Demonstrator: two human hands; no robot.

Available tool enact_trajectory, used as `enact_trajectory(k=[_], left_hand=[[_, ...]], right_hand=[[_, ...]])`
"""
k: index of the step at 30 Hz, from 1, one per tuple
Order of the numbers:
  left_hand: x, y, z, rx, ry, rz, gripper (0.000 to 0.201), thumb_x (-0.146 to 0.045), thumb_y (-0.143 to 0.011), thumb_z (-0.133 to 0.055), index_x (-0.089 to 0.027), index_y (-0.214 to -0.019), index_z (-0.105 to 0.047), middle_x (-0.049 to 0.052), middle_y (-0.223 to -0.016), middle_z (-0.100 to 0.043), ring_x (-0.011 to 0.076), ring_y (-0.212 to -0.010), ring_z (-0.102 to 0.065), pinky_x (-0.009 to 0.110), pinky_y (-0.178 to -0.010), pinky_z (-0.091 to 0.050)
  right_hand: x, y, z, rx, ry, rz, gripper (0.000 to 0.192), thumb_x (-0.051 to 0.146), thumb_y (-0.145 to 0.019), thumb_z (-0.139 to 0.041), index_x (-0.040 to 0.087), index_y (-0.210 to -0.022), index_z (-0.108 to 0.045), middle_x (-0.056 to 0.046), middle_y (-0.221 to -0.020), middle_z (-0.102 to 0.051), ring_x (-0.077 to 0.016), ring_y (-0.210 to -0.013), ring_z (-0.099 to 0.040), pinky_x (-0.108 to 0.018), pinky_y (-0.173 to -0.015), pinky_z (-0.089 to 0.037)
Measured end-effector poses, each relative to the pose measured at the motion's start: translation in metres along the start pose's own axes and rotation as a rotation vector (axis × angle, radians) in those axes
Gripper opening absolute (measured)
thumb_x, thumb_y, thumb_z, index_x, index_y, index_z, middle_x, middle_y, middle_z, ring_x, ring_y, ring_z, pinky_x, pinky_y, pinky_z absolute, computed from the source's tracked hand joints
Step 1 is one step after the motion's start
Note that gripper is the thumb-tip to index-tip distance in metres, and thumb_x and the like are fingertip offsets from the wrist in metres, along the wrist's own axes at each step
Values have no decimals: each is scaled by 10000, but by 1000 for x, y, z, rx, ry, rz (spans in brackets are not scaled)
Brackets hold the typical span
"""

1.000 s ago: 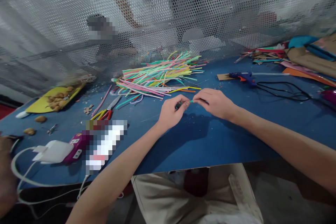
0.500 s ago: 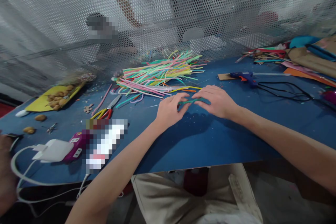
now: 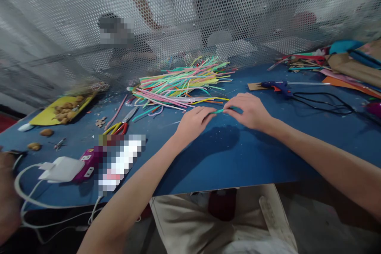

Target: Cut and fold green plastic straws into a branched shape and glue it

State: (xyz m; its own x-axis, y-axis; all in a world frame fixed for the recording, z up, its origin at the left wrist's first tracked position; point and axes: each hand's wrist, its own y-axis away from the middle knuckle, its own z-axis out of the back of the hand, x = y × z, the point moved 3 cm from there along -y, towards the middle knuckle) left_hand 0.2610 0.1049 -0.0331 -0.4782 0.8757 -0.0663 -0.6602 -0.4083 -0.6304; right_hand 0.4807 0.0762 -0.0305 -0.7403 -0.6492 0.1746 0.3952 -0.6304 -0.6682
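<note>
both hands, left hand [image 3: 193, 122] and right hand [image 3: 248, 109], pinch a green pipe cleaner [image 3: 219, 111] (short, level), which spans the gap between their fingertips.

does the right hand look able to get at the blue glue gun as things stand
Probably yes. The glue gun lies in the open on the blue table, just beyond and to the right of the right hand, with nothing between them. That hand is pinching a green pipe cleaner with the left hand.
</note>
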Motion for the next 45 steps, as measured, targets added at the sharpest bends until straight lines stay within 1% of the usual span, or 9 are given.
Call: enact_trajectory(k=[6,9,17,24,29,33,38,41,45], left_hand=[[35,3,5,62,-41,188,264,-370,-1020,-548,-238,-1081,-769,35,-1048,-797,177,-952,-743,290,-884,-541],[42,5,4,109,-47,235,268,-362,-1015,-541,-245,-1066,-777,25,-1075,-794,178,-954,-744,281,-855,-535],[28,7,-7,104,-94,247,262,-379,-1015,-537,-262,-1050,-769,28,-1042,-799,179,-956,-750,266,-818,-514],[17,5,-5,111,-94,223,260,-382,-1023,-529,-259,-1036,-758,9,-1031,-796,162,-924,-747,250,-754,-503],[2,1,-8,108,-61,148,337,-456,-992,-590,-241,-1231,-690,34,-1089,-786,162,-882,-744,258,-743,-512],[-8,1,-5,86,-112,77,247,-391,-1035,-529,-252,-1119,-715,1,-1020,-800,167,-861,-753,276,-675,-490],[-4,4,2,6,-141,65,235,-382,-1030,-548,-272,-1098,-744,-23,-1005,-806,174,-836,-757,293,-635,-468],[-3,5,1,-18,-142,56,252,-390,-1027,-554,-277,-1125,-756,-18,-999,-808,181,-824,-756,299,-656,-481],[-4,4,-2,-16,-141,66,273,-429,-1006,-585,-284,-1161,-756,-1,-1005,-808,181,-842,-755,302,-711,-503]], right_hand=[[-34,0,12,17,15,-3,174,365,-981,-618,228,-952,-719,-40,-943,-781,-221,-878,-648,-379,-821,-424],[-41,1,11,24,17,-14,176,372,-977,-616,228,-953,-716,-43,-913,-772,-221,-862,-641,-384,-826,-422],[-31,2,3,18,34,2,187,361,-983,-614,221,-991,-737,-51,-969,-789,-230,-905,-676,-391,-852,-415],[-22,3,-1,-25,93,25,203,370,-994,-607,245,-968,-765,-18,-949,-803,-207,-851,-646,-403,-876,-383],[-2,2,-4,-46,115,46,219,388,-996,-599,275,-931,-775,3,-876,-800,-200,-808,-599,-425,-915,-358],[11,-2,-1,-36,96,84,214,391,-1006,-587,268,-965,-757,-3,-901,-798,-197,-832,-609,-416,-944,-363],[1,-1,10,3,56,103,237,433,-951,-667,269,-1111,-729,-33,-1052,-797,-232,-940,-639,-444,-970,-364],[-5,0,12,6,33,116,187,405,-953,-663,274,-1059,-744,-23,-992,-799,-224,-906,-647,-436,-947,-390],[-2,1,8,-32,45,118,165,374,-966,-641,260,-942,-758,-18,-876,-789,-205,-837,-648,-414,-919,-418]])
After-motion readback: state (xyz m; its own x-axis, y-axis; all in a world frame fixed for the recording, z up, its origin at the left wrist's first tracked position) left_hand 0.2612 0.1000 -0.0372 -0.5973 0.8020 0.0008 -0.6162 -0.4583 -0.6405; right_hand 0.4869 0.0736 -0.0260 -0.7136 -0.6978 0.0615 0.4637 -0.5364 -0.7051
